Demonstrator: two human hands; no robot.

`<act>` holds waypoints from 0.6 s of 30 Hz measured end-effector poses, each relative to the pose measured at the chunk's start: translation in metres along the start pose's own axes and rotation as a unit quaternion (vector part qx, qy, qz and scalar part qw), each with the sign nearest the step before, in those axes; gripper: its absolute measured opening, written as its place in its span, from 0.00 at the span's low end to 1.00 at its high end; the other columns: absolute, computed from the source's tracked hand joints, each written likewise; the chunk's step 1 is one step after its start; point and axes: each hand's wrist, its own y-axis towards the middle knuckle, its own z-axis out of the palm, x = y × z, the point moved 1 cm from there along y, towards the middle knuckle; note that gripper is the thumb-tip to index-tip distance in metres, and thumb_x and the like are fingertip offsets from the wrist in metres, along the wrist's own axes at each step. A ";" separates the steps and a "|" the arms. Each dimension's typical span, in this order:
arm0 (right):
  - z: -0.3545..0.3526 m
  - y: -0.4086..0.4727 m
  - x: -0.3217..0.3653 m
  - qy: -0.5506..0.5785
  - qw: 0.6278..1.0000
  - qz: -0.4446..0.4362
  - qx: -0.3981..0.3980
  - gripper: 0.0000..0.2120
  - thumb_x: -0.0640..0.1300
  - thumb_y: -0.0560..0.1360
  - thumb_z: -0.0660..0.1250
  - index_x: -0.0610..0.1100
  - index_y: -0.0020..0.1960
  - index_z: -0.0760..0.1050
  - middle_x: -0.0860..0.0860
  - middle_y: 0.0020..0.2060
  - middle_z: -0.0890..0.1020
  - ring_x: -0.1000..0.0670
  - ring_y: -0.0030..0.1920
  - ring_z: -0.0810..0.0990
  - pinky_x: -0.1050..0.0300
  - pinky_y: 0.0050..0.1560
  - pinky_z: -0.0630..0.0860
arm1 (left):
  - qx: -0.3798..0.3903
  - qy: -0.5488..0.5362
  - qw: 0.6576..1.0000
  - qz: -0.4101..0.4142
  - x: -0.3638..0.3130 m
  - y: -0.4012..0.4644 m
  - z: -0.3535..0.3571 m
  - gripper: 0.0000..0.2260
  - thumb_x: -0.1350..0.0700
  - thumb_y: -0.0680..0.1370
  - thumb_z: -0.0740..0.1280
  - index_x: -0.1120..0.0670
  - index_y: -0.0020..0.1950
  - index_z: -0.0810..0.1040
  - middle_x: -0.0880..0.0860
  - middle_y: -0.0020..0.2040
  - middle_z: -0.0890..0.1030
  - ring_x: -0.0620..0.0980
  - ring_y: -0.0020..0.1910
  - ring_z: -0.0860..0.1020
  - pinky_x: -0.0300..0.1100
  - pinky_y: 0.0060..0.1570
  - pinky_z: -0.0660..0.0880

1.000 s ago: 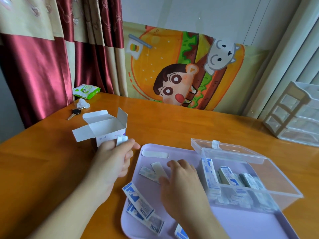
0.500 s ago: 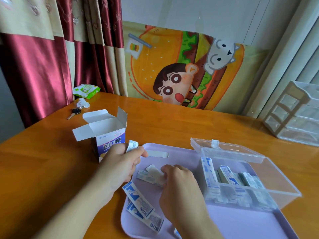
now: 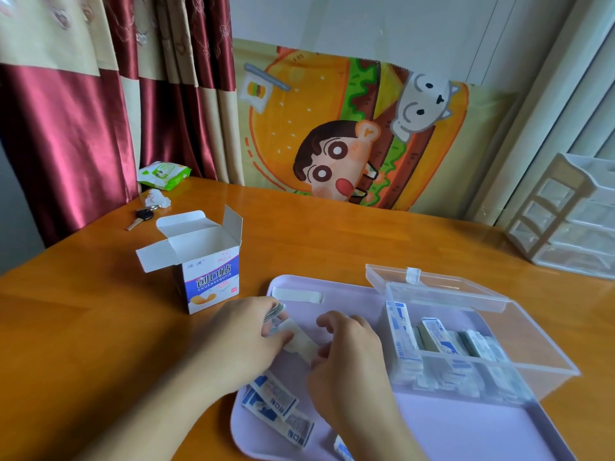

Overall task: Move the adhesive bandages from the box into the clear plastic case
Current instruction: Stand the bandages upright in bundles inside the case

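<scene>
Left hand (image 3: 248, 334) moved off the open white-and-blue cardboard bandage box (image 3: 208, 271) onto the lilac plastic tray (image 3: 466, 427), meeting right hand (image 3: 349, 354) over loose white wrapped bandages (image 3: 299, 342)

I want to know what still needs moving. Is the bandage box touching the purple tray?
Apart. The head view shows bare orange table between the bandage box and the purple tray.

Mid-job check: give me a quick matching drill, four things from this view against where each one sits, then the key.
Things:
1. bandage box
2. clear plastic case
3. key
4. drawer organizer

Places:
A. far right of the table
B. on the lilac tray, right part, lid open
C. far left of the table, near the curtain
D. upright on the table, left of the tray, flaps open

Pairs: 1-D, 2-B, 3-C, 4-A
</scene>
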 end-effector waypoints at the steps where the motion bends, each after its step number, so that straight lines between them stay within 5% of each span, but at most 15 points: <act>1: 0.000 0.000 -0.001 0.018 1.000 0.002 -0.009 0.29 0.45 0.70 0.66 0.49 0.71 0.73 0.53 0.59 0.73 0.53 0.56 0.79 0.67 0.52 0.72 | -0.008 -0.005 1.000 -0.005 0.002 0.002 0.000 0.04 0.45 0.78 0.70 0.43 0.49 0.80 0.48 0.33 0.74 0.45 0.36 0.78 0.42 0.36 0.78; 5: 0.003 0.003 -0.004 -0.011 0.996 0.002 -0.086 0.25 0.35 0.74 0.62 0.51 0.69 0.73 0.55 0.60 0.71 0.55 0.55 0.78 0.72 0.44 0.69 | -0.042 -0.009 0.999 -0.005 0.003 0.003 0.000 0.07 0.50 0.79 0.66 0.49 0.41 0.79 0.55 0.34 0.78 0.45 0.32 0.74 0.41 0.30 0.69; 8: 0.005 -0.001 -0.003 -0.078 0.993 -0.014 -0.088 0.11 0.45 0.78 0.62 0.50 0.60 0.72 0.52 0.57 0.71 0.49 0.59 0.74 0.61 0.53 0.72 | -0.029 0.012 1.000 0.003 0.002 0.001 -0.002 0.03 0.45 0.78 0.70 0.42 0.47 0.80 0.50 0.33 0.76 0.45 0.36 0.77 0.39 0.32 0.75; 10: 0.003 -0.007 0.000 -0.131 0.989 -0.028 -0.058 0.07 0.51 0.78 0.62 0.50 0.52 0.68 0.51 0.55 0.73 0.46 0.60 0.72 0.54 0.55 0.70 | 0.004 0.044 0.999 0.006 0.001 -0.002 -0.004 0.08 0.40 0.77 0.72 0.39 0.53 0.79 0.47 0.35 0.74 0.44 0.36 0.77 0.33 0.31 0.70; 13: 0.000 -0.008 0.001 -0.170 0.984 -0.038 -0.042 0.07 0.51 0.77 0.62 0.49 0.48 0.66 0.50 0.53 0.77 0.44 0.59 0.74 0.52 0.49 0.66 | 0.036 0.073 0.997 0.011 -0.001 -0.003 -0.006 0.12 0.38 0.75 0.72 0.38 0.57 0.81 0.43 0.36 0.76 0.42 0.37 0.78 0.30 0.30 0.70; 15: -0.001 -0.006 0.001 -0.143 0.989 -0.028 -0.038 0.07 0.49 0.76 0.64 0.48 0.51 0.71 0.50 0.52 0.80 0.44 0.58 0.77 0.54 0.49 0.72 | 0.045 0.069 0.997 0.005 -0.001 -0.002 -0.008 0.12 0.37 0.75 0.73 0.37 0.57 0.81 0.43 0.37 0.76 0.42 0.38 0.79 0.32 0.32 0.73; 18: -0.002 -0.006 0.005 -0.051 0.999 0.010 -0.013 0.20 0.56 0.67 0.59 0.46 0.52 0.76 0.51 0.48 0.83 0.45 0.54 0.80 0.52 0.50 0.78 | 0.053 0.055 0.997 -0.011 0.001 -0.002 -0.009 0.12 0.38 0.73 0.74 0.37 0.55 0.82 0.41 0.41 0.80 0.42 0.41 0.81 0.37 0.37 0.81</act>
